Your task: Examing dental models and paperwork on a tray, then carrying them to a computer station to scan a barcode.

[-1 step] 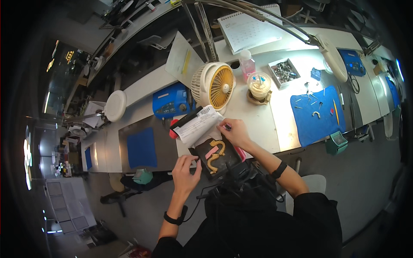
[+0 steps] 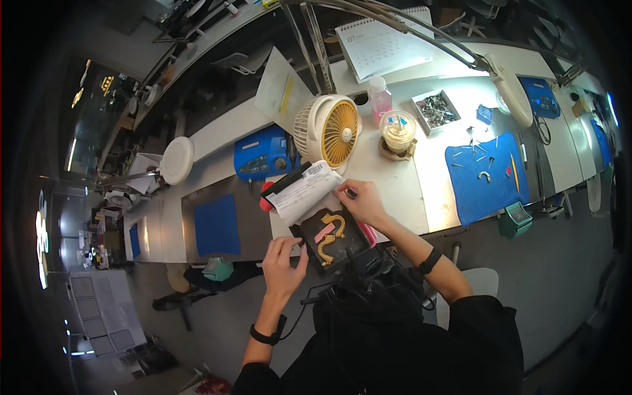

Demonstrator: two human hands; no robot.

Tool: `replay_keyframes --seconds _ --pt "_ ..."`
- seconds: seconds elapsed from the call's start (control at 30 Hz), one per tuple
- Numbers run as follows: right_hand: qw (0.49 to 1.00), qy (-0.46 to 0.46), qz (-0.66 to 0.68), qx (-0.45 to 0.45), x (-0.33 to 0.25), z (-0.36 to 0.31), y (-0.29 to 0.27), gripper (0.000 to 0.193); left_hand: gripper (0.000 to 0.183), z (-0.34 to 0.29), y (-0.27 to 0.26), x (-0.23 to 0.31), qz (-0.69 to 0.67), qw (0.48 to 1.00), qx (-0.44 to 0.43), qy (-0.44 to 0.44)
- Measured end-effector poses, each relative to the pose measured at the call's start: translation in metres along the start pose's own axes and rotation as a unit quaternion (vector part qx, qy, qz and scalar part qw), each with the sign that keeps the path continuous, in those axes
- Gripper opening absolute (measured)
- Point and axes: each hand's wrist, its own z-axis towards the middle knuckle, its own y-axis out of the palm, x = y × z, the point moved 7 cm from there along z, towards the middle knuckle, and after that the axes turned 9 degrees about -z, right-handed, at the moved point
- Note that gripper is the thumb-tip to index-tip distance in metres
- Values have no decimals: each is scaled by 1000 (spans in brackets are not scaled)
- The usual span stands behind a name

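Observation:
A dark shallow tray (image 2: 349, 255) lies at the bench edge in front of me. In it are two tan horseshoe-shaped dental models (image 2: 338, 224) and a pink strip (image 2: 324, 233). At the tray's left side, my left hand (image 2: 283, 268) has bent fingers with a gap between thumb and forefinger, and it holds nothing I can see. My right hand (image 2: 363, 203) is closed at the tray's far right, pinching something small and dark that its fingers mostly hide. Beside its fingertips, a printed paper slip (image 2: 304, 192) leans on a black clip-like holder (image 2: 286, 182).
A white fan with a yellow grille (image 2: 339, 133) stands behind the slip, beside a blue control box (image 2: 263, 153). Right of it are a lidded drink cup (image 2: 397, 133), a pink bottle (image 2: 380, 102) and a box of metal bits (image 2: 436, 110). A blue cloth (image 2: 484, 187) carries small tools.

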Motion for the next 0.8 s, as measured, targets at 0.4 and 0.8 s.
replay_keyframes --seconds 0.4,0.8 --pt "938 61 285 -187 -77 -41 -41 9 115 27 16 106 70 985 -135 77" --pt "986 41 96 -133 -87 -46 -50 38 46 40 -54 -5 -334 916 -79 -209"
